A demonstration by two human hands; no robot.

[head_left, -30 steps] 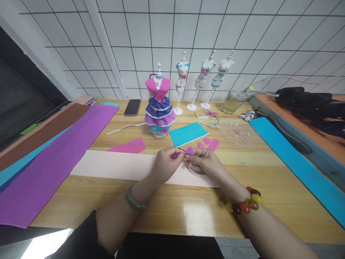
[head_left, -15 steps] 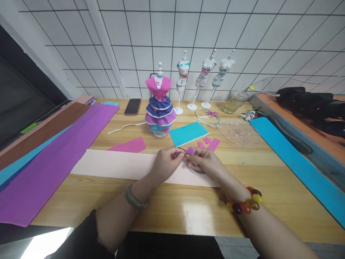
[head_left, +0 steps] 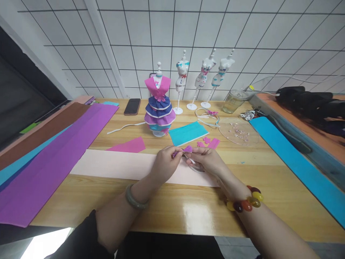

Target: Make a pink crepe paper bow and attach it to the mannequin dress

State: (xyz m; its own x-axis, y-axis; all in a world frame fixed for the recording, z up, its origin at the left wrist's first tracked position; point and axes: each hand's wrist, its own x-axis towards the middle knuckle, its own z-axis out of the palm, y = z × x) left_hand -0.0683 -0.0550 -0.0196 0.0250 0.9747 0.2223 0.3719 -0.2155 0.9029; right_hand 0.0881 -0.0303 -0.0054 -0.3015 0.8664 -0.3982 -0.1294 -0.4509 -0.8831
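Note:
Over the pale pink strip, a small pleated purple bow is pinched in at its middle. My left hand is closed on the bow's left side, thumb against forefinger, so its left wing is partly hidden. At the bow's middle, the fingertips of my right hand are pressed together on a thin strand, either wire or cord. Part of a grey loop shows below the right fingers. Just beyond the hands lie a turquoise pleated piece and small pink flower cut-outs.
A doll mannequin in a layered dress stands behind, beside several bare mannequins. A glass, a clear plate with small beads and a blue strip are on the right. Purple sheets and a phone lie left.
My right fingers have shifted slightly from the bow's right wing toward its middle, and the right wing now shows more fully. My left hand stays nearly still on the bow.

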